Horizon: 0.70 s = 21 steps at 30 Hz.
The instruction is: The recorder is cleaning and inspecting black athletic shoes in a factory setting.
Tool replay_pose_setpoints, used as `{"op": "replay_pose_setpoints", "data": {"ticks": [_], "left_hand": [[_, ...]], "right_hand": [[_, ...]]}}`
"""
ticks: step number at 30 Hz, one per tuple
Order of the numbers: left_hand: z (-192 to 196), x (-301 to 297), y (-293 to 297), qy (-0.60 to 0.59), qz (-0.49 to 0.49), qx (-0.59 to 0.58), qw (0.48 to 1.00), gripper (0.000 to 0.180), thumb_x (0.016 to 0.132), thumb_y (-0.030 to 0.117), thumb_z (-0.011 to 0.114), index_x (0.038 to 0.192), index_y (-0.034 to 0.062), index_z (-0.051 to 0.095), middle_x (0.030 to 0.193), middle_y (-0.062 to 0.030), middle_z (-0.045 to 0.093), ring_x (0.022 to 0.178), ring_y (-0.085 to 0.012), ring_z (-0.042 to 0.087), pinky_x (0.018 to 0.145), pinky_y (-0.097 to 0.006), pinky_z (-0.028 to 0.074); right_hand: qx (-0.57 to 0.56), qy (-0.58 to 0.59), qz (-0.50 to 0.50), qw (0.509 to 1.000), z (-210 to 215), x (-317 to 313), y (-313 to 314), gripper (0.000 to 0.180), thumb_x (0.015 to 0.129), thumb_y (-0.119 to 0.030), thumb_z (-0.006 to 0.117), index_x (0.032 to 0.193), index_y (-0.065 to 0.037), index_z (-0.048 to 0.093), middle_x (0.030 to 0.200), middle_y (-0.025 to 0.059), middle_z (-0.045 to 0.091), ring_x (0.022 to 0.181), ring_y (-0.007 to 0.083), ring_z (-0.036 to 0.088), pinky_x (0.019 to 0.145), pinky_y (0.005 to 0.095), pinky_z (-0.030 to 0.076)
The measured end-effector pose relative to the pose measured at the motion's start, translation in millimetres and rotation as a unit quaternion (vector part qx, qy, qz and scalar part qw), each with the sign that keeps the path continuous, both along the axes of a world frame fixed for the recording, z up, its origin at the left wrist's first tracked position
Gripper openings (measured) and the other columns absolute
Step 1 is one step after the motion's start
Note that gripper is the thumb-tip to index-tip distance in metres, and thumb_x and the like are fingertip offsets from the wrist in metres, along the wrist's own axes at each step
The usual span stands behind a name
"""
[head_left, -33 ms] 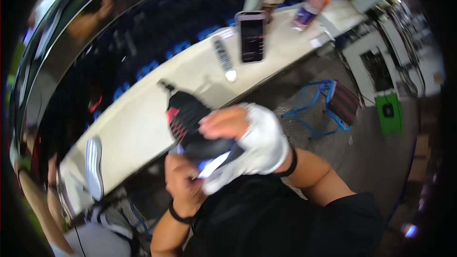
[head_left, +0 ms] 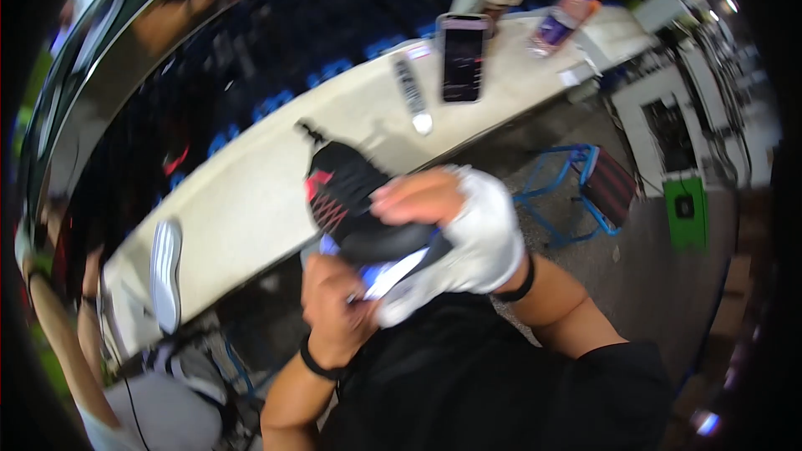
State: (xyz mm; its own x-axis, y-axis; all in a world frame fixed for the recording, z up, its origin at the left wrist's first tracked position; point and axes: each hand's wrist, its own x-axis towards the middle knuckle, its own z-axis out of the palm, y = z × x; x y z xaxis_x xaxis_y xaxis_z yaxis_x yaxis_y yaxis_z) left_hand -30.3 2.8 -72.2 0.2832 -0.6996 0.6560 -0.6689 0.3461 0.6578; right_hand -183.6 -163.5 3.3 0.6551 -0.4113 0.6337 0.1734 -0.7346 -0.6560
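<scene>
In front of me is a black shoe [head_left: 355, 169] with red crisscross lacing, its far end over the pale worktable. My right hand [head_left: 422, 198], wrapped at the palm in white cloth or a white glove, has its bare fingers bent over the shoe's side. My left hand [head_left: 336, 301] is closed at the shoe's near end, beside a glossy blue-and-white strip [head_left: 399, 273]. Blur hides exactly what the left fingers pinch. A pale grey striped shoe sole [head_left: 165, 276] lies on the table to the left.
On the long curved table [head_left: 251, 217] are a phone [head_left: 462, 58], a dark-and-white tube-like item [head_left: 412, 96] and an orange-capped bottle [head_left: 568, 18]. Right of it stand a blue-framed folding stool [head_left: 576, 192] and a green box [head_left: 685, 213]. Another person's arm [head_left: 63, 342] is at far left.
The whole view has shifted, so the table and the things on it appear slightly farther right and mostly higher. Both hands keep about the same places on the shoe.
</scene>
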Motion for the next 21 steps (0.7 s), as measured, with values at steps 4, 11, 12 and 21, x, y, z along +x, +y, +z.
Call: {"op": "replay_pose_setpoints", "data": {"ticks": [4,11,12,21], "left_hand": [[18.2,8.2,-23.6,-0.021,-0.039,-0.051,0.998,0.044,0.070,0.003,0.095,0.093,0.0065,0.058,0.081,-0.0095,0.059,0.070,-0.0308,0.058,0.061,-0.041,0.045],[13.2,34.7,-25.1,-0.034,-0.052,-0.034,0.997,0.048,0.071,0.026,0.098,0.090,0.0081,0.058,0.081,-0.0071,0.061,0.070,-0.0272,0.061,0.059,-0.037,0.047],[11.2,37.7,-23.6,-0.051,-0.050,-0.035,0.997,0.051,0.071,0.030,0.101,0.091,0.0097,0.058,0.082,-0.0059,0.061,0.071,-0.0265,0.061,0.060,-0.036,0.047],[-11.2,88.6,13.6,-0.250,0.141,0.202,0.936,0.045,0.078,0.008,0.088,0.119,0.0029,0.069,0.118,-0.0158,0.076,0.110,-0.0401,0.075,0.090,-0.041,0.063]], "right_hand": [[-0.007,0.037,0.049,0.998,5.0,-9.4,-19.3,0.084,0.058,-0.057,0.104,0.112,-0.002,0.070,0.107,0.0194,0.080,0.101,0.0371,0.080,0.095,0.0482,0.063],[-0.004,-0.010,0.125,0.992,-6.6,2.2,-19.7,0.064,0.067,-0.036,0.106,0.110,-0.005,0.070,0.105,0.0149,0.079,0.099,0.0351,0.078,0.093,0.0479,0.062],[-0.004,-0.009,0.127,0.992,-7.5,2.3,-17.7,0.064,0.067,-0.036,0.106,0.110,-0.005,0.070,0.105,0.0149,0.079,0.099,0.0351,0.078,0.093,0.0479,0.062],[0.239,-0.172,0.057,0.954,-35.6,-0.1,-21.6,0.047,0.089,-0.043,0.087,0.104,-0.003,0.067,0.098,0.0193,0.076,0.097,0.0378,0.076,0.096,0.0572,0.061]]}}
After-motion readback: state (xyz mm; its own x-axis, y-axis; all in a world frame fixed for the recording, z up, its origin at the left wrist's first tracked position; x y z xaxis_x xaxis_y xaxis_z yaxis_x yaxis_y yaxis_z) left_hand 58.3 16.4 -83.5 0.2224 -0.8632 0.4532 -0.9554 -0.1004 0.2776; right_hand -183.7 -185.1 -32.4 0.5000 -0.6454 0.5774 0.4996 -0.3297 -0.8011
